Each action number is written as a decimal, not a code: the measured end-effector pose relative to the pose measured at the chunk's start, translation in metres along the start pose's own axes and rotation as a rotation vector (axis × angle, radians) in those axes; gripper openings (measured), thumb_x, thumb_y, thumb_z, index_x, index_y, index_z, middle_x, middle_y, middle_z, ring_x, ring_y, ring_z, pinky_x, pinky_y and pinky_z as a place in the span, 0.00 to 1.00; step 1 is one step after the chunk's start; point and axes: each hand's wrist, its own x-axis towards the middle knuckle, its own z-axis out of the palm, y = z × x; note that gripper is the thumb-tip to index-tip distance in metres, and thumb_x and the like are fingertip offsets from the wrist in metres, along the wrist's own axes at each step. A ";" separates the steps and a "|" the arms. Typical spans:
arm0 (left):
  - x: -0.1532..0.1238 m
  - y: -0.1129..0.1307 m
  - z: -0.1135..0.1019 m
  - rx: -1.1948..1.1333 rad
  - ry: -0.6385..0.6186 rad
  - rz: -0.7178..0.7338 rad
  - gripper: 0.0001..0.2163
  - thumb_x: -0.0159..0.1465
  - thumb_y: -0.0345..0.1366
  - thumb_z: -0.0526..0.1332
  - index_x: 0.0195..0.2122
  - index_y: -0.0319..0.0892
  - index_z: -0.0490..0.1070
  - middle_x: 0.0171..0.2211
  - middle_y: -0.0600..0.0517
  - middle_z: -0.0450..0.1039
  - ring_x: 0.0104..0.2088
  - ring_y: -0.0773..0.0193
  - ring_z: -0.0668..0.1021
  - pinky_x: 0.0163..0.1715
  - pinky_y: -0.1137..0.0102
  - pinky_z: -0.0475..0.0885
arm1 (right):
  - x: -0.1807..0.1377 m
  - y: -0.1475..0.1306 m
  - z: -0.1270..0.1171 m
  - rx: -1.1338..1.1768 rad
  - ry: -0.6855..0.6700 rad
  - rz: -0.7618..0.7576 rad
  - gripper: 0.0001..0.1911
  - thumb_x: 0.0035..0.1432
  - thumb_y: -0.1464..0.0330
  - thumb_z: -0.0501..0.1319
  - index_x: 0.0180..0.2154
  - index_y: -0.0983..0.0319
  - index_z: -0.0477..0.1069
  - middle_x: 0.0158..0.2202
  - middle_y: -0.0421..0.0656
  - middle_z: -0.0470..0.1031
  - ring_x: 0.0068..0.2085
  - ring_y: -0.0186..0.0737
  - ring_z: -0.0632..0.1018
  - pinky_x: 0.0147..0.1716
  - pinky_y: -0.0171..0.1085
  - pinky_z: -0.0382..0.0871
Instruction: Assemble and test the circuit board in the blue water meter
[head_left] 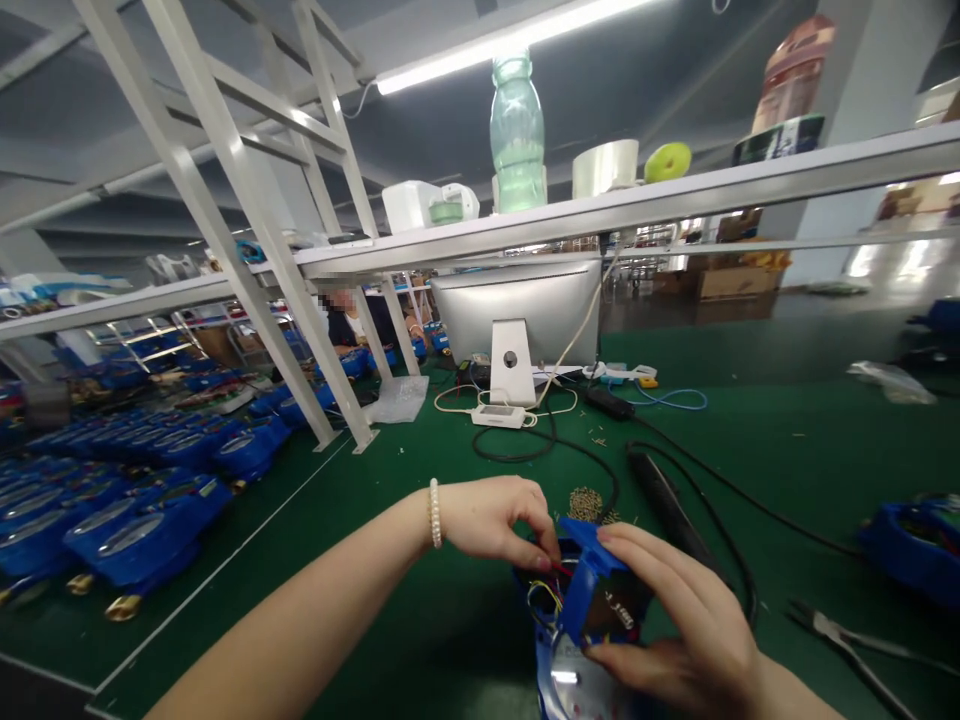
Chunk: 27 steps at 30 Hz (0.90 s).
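A blue water meter (581, 620) with its lid tilted up sits on the green bench at bottom centre, coloured wires showing inside. My right hand (679, 620) grips the raised blue lid from the right, fingers curled round it. My left hand (491, 520), with a pearl bracelet at the wrist, pinches at the wires at the meter's top left edge. What lies between those fingertips is too small to make out.
A pile of small brass screws (586, 503) and a black electric screwdriver (667, 505) lie just behind. Pliers (840, 635) rest at right, another blue meter (915, 535) beyond. Rows of blue meters (135, 500) fill the left. A monitor's back (517, 310) and cables stand ahead; another person sits far left.
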 end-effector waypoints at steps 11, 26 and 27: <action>-0.007 0.016 0.010 -0.086 0.044 -0.139 0.05 0.61 0.32 0.61 0.35 0.38 0.75 0.27 0.53 0.75 0.24 0.70 0.75 0.25 0.79 0.67 | 0.012 0.007 -0.006 0.022 -0.037 -0.051 0.32 0.52 0.56 0.64 0.51 0.72 0.64 0.43 0.59 0.75 0.45 0.50 0.78 0.41 0.43 0.78; -0.014 0.007 0.022 -0.367 0.202 -0.174 0.14 0.55 0.27 0.61 0.44 0.39 0.67 0.33 0.52 0.74 0.29 0.67 0.75 0.29 0.74 0.71 | 0.041 0.014 -0.017 0.113 -0.309 0.082 0.29 0.45 0.61 0.68 0.47 0.63 0.63 0.43 0.51 0.76 0.44 0.45 0.78 0.41 0.38 0.77; -0.015 0.006 0.023 -0.381 0.220 -0.172 0.15 0.54 0.27 0.62 0.43 0.39 0.65 0.33 0.52 0.73 0.29 0.67 0.75 0.29 0.74 0.71 | 0.042 0.014 -0.017 0.120 -0.324 0.100 0.29 0.44 0.61 0.68 0.47 0.62 0.63 0.43 0.50 0.76 0.44 0.45 0.78 0.41 0.38 0.76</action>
